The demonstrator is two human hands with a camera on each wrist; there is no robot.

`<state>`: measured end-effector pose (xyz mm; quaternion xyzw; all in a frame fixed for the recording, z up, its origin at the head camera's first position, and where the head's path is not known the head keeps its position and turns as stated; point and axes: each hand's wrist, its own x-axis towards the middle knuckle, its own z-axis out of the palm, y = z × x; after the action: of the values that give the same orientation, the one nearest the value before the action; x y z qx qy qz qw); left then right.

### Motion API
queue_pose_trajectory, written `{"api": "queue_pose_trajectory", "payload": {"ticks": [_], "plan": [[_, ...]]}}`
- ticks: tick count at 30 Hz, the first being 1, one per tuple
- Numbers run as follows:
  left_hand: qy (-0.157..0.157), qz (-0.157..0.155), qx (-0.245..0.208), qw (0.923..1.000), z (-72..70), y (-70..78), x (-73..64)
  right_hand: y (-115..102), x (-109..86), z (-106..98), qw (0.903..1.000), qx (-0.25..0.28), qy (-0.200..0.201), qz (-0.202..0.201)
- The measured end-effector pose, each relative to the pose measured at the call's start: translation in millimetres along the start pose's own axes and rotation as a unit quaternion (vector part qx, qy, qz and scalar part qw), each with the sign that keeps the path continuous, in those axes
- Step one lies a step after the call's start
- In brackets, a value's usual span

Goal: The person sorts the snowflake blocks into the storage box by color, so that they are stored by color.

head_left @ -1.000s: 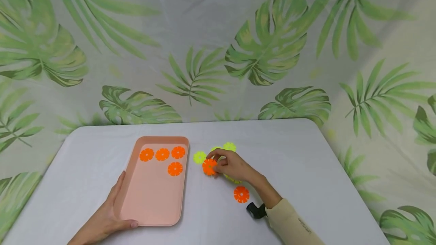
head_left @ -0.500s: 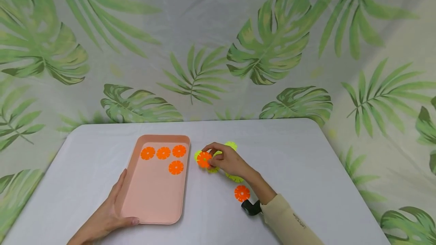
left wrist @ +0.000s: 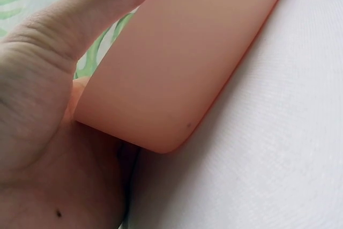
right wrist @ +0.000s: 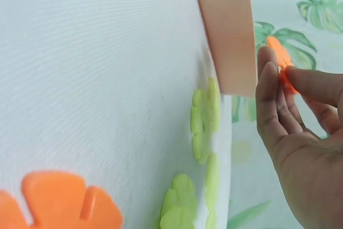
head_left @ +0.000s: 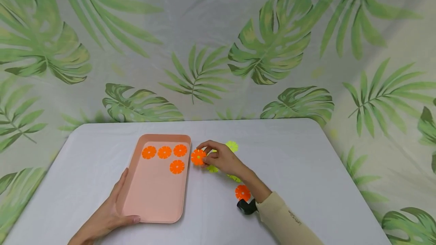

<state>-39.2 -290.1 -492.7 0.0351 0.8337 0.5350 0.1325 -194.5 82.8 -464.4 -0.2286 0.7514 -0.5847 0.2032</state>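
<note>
My right hand [head_left: 223, 158] pinches an orange notched disc [head_left: 194, 159] between thumb and fingertips, just right of the pink tray's [head_left: 153, 199] right wall. The right wrist view shows that disc [right wrist: 278, 52] almost edge-on, raised off the table. My left hand [head_left: 103, 216] grips the tray's near left corner, thumb along the near wall and fingers along the left side. Inside the tray, several orange discs [head_left: 148, 152] lie: three in a row at the far end, another [head_left: 177, 166] below the row's right end.
Several yellow-green notched discs [head_left: 232, 146] lie under and around my right hand, partly hidden by it. Another orange disc [head_left: 242, 191] rests nearer, beside a black object [head_left: 246, 207] at my right wrist. A leaf-patterned cloth [head_left: 204, 67] hangs behind the white table [head_left: 289, 154].
My right hand has moved left with the orange disc, from over the yellow-green discs to beside the tray. My left hand keeps its grip, and the discs in the tray stay in place.
</note>
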Motion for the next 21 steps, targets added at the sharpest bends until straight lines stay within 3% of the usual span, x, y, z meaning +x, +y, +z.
{"api": "queue_pose_trajectory", "payload": {"ticks": [10, 21], "plan": [[0.006, 0.035, 0.010, 0.9993, 0.7, -4.4, -1.3, -5, 6.7, 8, 0.9999, -0.004, 0.000, -0.013], [0.005, 0.027, 0.009, 0.9996, 0.7, -2.8, -0.9, -12, 14.1, 20, 0.9995, 0.018, -0.011, -0.025]]}}
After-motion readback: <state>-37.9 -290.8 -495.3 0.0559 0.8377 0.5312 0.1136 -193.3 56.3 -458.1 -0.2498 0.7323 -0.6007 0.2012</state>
